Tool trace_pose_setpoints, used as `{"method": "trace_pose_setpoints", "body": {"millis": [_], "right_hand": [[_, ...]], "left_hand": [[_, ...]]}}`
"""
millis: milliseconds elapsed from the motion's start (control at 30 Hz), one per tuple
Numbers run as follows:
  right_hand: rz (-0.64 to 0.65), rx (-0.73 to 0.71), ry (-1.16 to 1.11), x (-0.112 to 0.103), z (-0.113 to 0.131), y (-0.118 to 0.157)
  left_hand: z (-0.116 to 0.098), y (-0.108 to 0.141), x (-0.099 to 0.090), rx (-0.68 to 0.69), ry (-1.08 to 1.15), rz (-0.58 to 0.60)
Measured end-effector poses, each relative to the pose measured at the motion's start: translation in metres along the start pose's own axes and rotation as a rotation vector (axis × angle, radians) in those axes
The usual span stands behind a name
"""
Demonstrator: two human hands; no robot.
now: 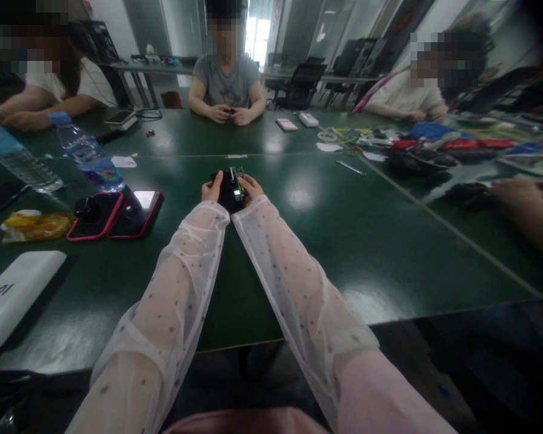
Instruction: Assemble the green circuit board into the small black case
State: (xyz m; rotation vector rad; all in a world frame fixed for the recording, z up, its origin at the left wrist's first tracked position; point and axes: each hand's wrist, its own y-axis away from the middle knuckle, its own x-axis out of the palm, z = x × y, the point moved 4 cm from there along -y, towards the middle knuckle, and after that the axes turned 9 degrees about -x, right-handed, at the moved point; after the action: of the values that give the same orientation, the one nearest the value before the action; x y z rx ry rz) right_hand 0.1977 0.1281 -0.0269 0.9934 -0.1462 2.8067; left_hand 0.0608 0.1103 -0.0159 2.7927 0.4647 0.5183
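Note:
Both my arms, in sheer white dotted sleeves, reach forward over a dark green table (326, 241). My left hand (211, 188) and my right hand (252, 187) hold a small black device (230, 188) between them, just above the table near its middle. The left hand grips its left side, the right hand its right side. Small metal or green parts show on the device's top; its finer detail is too small to make out.
To my left lie two phones in red cases (117, 215), a yellow snack packet (36, 225), a white power bank (13, 295) and two water bottles (88, 155). Three other people sit around the table. Cables and tools (416, 147) clutter the right side.

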Motion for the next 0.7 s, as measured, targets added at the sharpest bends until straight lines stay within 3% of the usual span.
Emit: {"method": "trace_pose_setpoints", "body": {"millis": [200, 600, 700], "right_hand": [[0.059, -0.046, 0.138, -0.007, -0.01, -0.011], [0.145, -0.089, 0.279, -0.003, 0.0, 0.001], [0.153, -0.058, 0.22, -0.002, 0.0, 0.0]], "left_hand": [[-0.001, 0.009, 0.0, 0.077, -0.1, -0.118], [-0.001, 0.015, 0.0, 0.054, -0.143, -0.149], [-0.002, 0.018, 0.001, 0.08, -0.122, -0.164]]}}
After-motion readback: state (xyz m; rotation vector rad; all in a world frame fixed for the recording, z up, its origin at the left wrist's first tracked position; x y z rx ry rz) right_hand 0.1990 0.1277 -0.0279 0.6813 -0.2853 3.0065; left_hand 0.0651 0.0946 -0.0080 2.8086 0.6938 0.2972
